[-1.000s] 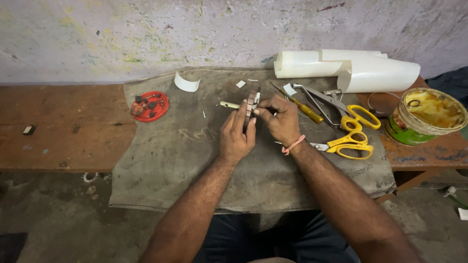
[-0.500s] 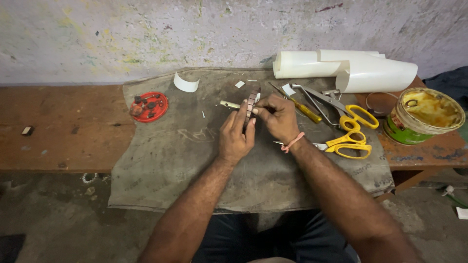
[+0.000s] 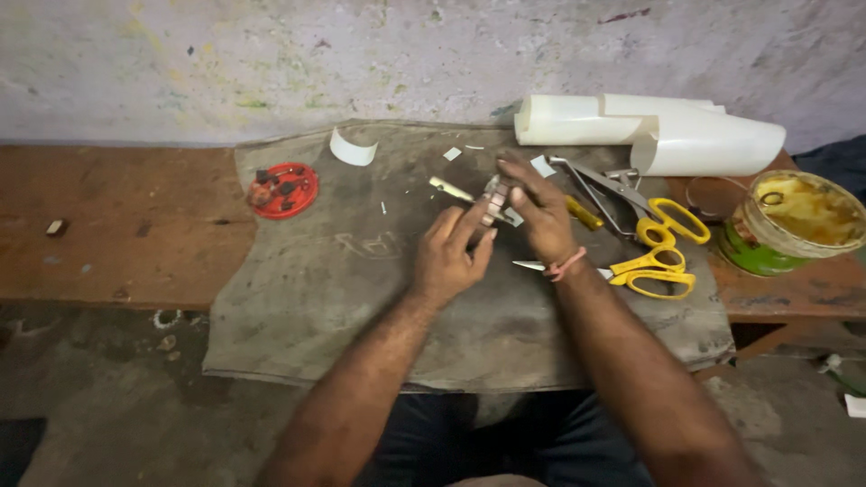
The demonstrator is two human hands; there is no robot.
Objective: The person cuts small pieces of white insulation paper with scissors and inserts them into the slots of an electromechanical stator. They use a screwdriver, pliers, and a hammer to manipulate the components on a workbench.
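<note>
Both hands meet over a grey cloth spread on a wooden bench. My left hand and my right hand together hold a small metal part between their fingertips; its shape is mostly hidden by the fingers. A pinkish band circles my right wrist. A thin pale tool lies on the cloth just left of the part.
A red round lid with small bits sits left. Yellow-handled scissors and a second pair, pliers, white rolled sheets, a curved white strip and a green tin of yellow paste lie right and behind.
Both hands stay joined on the small metal part; the fingers shift only slightly. Nothing else on the bench has moved.
</note>
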